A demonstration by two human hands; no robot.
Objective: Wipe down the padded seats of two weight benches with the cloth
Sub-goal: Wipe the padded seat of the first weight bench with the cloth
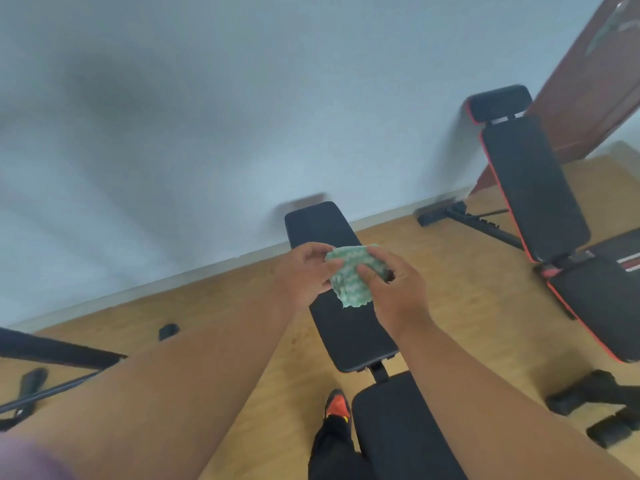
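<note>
We pinch the cloth (349,275) between left hand (304,271) and right hand (394,289) | flat bench (349,334) below both hands

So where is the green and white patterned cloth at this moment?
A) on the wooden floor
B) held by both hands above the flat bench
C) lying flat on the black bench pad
B: the left hand and the right hand both pinch the green and white patterned cloth above the flat black padded bench.

Flat bench (346,327) lies left of inclined bench (533,188), near wall (207,116).
</note>
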